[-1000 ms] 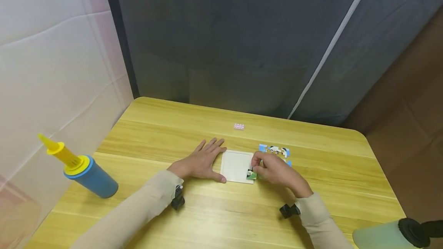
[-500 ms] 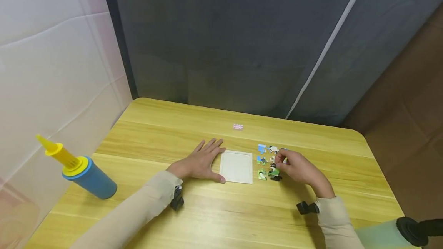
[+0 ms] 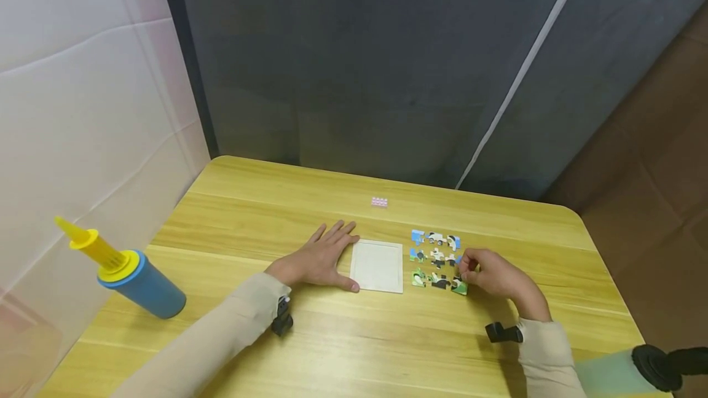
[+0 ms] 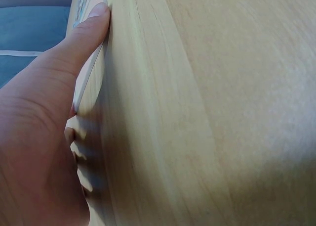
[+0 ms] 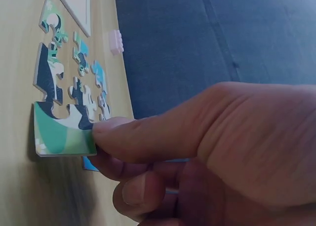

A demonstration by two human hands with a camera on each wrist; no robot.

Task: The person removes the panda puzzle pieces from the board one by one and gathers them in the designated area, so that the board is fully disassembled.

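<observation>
My left hand lies flat on the yellow wooden table, its thumb against the left edge of a white square puzzle frame. Right of the frame, several small jigsaw pieces lie in rows, blue ones at the back and green ones in front. My right hand is at the front right corner of that group. Its thumb and fingers pinch a green corner piece, which lies flat on the table next to the other pieces.
A small pink brick lies behind the frame. A blue and yellow hand pump lies at the table's left edge by a white wall. A pale green bottle with a black cap sits at the front right corner. Dark curtain hangs behind.
My right hand carried the green piece from the frame's front right corner rightward to the front right of the loose pieces. The left hand stayed put.
</observation>
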